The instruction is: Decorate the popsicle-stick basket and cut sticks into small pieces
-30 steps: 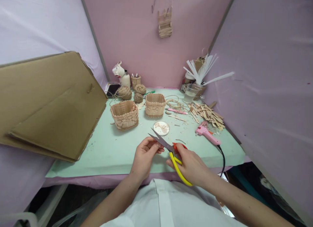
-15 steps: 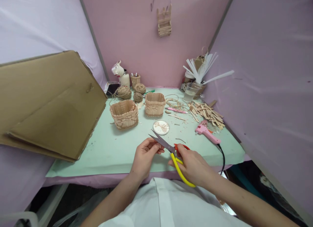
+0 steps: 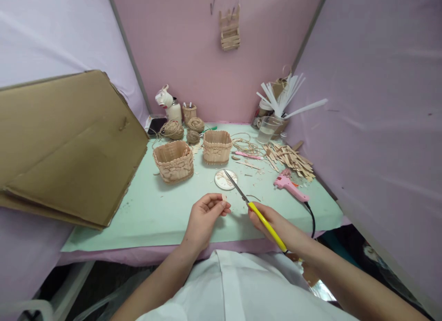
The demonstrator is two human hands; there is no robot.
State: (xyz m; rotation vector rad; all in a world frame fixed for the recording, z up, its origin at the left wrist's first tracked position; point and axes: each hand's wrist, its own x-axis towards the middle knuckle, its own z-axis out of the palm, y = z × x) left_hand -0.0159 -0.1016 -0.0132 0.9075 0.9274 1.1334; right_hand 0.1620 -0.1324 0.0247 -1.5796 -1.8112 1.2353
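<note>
Between the thumb and fingers of my left hand (image 3: 206, 215) is a small pale piece of wood (image 3: 224, 197). My right hand (image 3: 271, 222) grips the scissors (image 3: 264, 219), which have yellow handles; their blades look closed and point up and left, away from the wood piece. The blade tips reach over a round white dish (image 3: 226, 179) that holds small pale bits. Beyond the dish stand two woven wooden baskets, one on the left (image 3: 173, 162) and one nearer the middle (image 3: 217, 147).
A pink glue gun (image 3: 292, 188) lies at the right, near a pile of wooden strips (image 3: 290, 160). Twine balls (image 3: 172, 130) and a plastic cup (image 3: 267, 130) stand at the back. Large cardboard (image 3: 69, 146) leans on the left.
The scissors have closed and turned, and their blades have moved off the small wood piece toward the dish. My left hand has barely moved.
</note>
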